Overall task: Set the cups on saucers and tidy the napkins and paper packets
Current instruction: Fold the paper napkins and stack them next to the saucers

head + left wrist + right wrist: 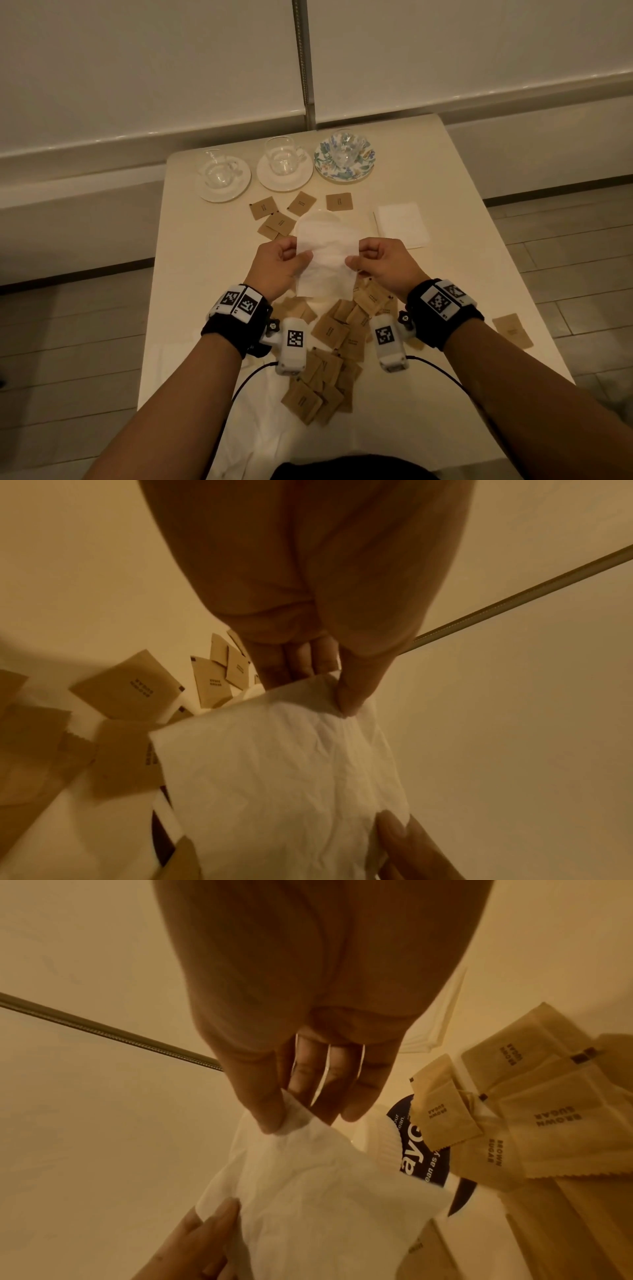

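White napkin (pixel 325 255) hangs between both hands above the counter (pixel 191 260): the left hand (pixel 279 265) pinches its left edge, the right hand (pixel 383 262) its right edge, thumb against fingers. Brown sugar packets (pixel 330 346) lie scattered beneath. Beyond, three glass cups (pixel 283 155) sit on saucers (pixel 284 178); a folded napkin stack (pixel 400 224) lies right. Only the right wrist view shows a dark printed wrapper (pixel 423 1153) beneath.

Brown packets (pixel 441 1118) read "BROWN SUGAR", upside down in right wrist view. Dark blue label (pixel 419 1153) under them showed partial txt: "ayo", "ean as y". Rest unreadable.
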The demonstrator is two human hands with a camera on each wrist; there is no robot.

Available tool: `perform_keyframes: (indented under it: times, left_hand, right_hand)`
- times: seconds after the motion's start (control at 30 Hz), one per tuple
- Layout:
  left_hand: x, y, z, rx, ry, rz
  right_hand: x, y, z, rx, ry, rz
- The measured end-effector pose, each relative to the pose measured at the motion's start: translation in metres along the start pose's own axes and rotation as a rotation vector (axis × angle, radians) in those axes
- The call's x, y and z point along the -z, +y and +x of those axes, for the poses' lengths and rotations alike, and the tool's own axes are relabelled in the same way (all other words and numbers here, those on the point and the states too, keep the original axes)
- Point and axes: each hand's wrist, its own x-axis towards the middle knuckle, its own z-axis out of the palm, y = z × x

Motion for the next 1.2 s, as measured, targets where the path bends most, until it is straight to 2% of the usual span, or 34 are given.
perform_keyframes:
  times: [0.27, 0.37, 0.6, 0.77, 0.83, 0.97, 1.1, 1.2]
  left_hand:
    - [0.002, 0.015, 0.000, -0.133, 0.036, 0.095]
    - [0.002, 0.022, -0.001, -0.166, 0.013, 0.097]
    - [0.005, 0.023, 0.001, -0.106, -0.002, 0.038]
    - [0.005, 0.032, -0.001, 0.022, -0.067, -0.236]
    - [0.003, 0.031, 0.001, 0.051, -0.041, -0.191]
    - [0.005, 0.022, 0.001, -0.058, 0.004, 0.074]
    - [0.007, 0.024, 0.001, -0.079, -0.009, 0.085]
    - [0.006, 0.028, 0.003, -0.085, -0.073, 0.162]
  right_hand:
    - [0.002, -0.005, 0.005, 0.107, 0.046, 0.007]
    - [0.000, -0.011, 0.008, 0.083, 0.067, -0.036]
    - [-0.004, -0.025, 0.011, 0.019, 0.065, 0.127]
    - [-0.005, -0.018, 0.013, 0.067, 0.018, 0.107]
    - [-0.006, -0.015, 0.014, 0.078, 0.020, 0.106]
    - [-0.008, -0.012, 0.015, 0.083, 0.021, 0.117]
    - [-0.006, -0.014, 0.015, 0.089, 0.031, 0.079]
    - [-0.005, -0.016, 0.014, 0.095, 0.017, 0.053]
